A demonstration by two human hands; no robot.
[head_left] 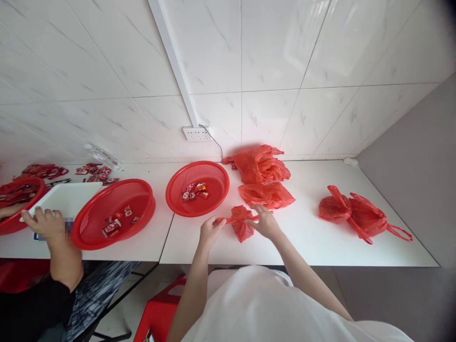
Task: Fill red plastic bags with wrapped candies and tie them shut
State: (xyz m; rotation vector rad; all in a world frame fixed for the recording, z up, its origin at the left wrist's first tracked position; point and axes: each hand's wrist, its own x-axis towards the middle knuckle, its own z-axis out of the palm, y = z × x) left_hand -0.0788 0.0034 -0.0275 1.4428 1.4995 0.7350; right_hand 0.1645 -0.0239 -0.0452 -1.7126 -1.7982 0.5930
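The head view shows the left hand [210,231] and the right hand [268,225] apart, either side of a small red bag [242,231] on the white table [302,242], near its front edge. Taking that bag as the clock's centre, the left hand is at nine o'clock, its fingertips clamped on the end of one handle [228,220]. The right hand is at three o'clock, thumb and fingers around the opposite handle [253,218]; how firmly they press cannot be told.

The step in hand looks to be working the handles across the gathered neck. Whether a knot is already formed there cannot be seen. As a judgement, a next move on these handles calls for a secure hold on both thin ends and an even pull, as the plastic could slip or tear.

A basin [213,203] with wrapped pieces [195,191] stands at ten o'clock. A loose bag [266,195] lies at one o'clock, with a bag pile [261,164] behind it. Two filled bags [368,218] rest at three o'clock, well apart. At nine, past a second basin [137,223], is a co-worker's hand [50,223] over a white tray [71,197].
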